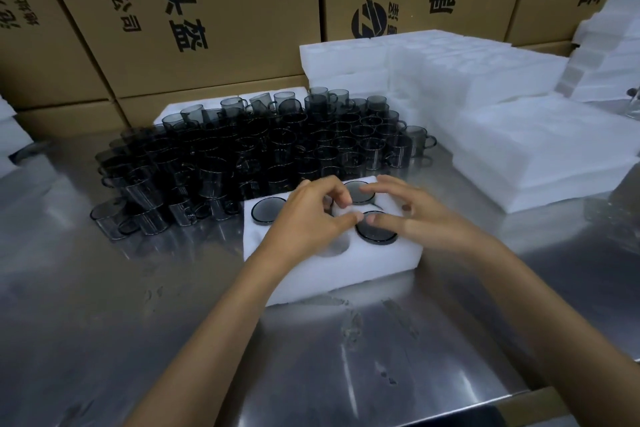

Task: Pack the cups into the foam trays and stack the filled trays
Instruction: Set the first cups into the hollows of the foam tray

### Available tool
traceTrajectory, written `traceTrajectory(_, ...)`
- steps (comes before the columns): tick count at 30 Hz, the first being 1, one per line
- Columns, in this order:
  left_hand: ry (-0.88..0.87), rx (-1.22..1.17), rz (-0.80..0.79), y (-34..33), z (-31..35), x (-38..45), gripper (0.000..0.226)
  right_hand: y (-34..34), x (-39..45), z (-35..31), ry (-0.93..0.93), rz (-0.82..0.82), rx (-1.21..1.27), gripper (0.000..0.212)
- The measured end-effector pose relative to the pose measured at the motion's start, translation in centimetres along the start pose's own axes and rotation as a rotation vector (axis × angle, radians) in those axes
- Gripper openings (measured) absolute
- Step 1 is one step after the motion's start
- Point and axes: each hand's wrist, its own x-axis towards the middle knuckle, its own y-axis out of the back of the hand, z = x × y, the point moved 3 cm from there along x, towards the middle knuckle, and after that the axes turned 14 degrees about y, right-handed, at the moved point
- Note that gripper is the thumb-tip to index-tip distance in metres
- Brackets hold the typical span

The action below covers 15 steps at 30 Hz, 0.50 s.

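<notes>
A white foam tray lies on the steel table in front of me. Three of its round holes show dark glass cups: one at the back left, one at the back right, one at the front right. A hole at the front left looks empty in the shadow of my arm. My left hand rests on the tray's middle with fingers curled, thumb pressing the foam. My right hand lies spread over the right side, fingertips touching the front right cup's rim. Neither hand grips a cup.
A dense crowd of smoky glass cups with handles stands behind the tray, some on a foam sheet. Stacks of foam trays fill the right side. Printed cardboard boxes wall the back. The table's front edge is near my right elbow.
</notes>
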Motion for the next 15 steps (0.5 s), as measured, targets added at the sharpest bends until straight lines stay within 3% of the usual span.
traceTrajectory(2,-0.013,-0.063,0.133,2.0,-0.5,0.4,0.010,0.0,0.3,-0.2,0.012,0.093,0.028,0.037)
traceTrajectory(6,0.116,0.232,0.644,8.1,-3.8,1.5,0.032,-0.3,1.5,-0.5,0.049,0.281,0.089,0.015)
traceTrajectory(10,0.354,0.373,0.648,10.0,-8.1,1.9,0.051,-1.2,3.5,-1.2,0.116,0.363,0.074,0.017)
traceTrajectory(15,0.283,0.296,0.681,10.4,-9.2,1.7,0.025,-3.4,6.0,-2.6,0.148,0.379,0.033,0.028)
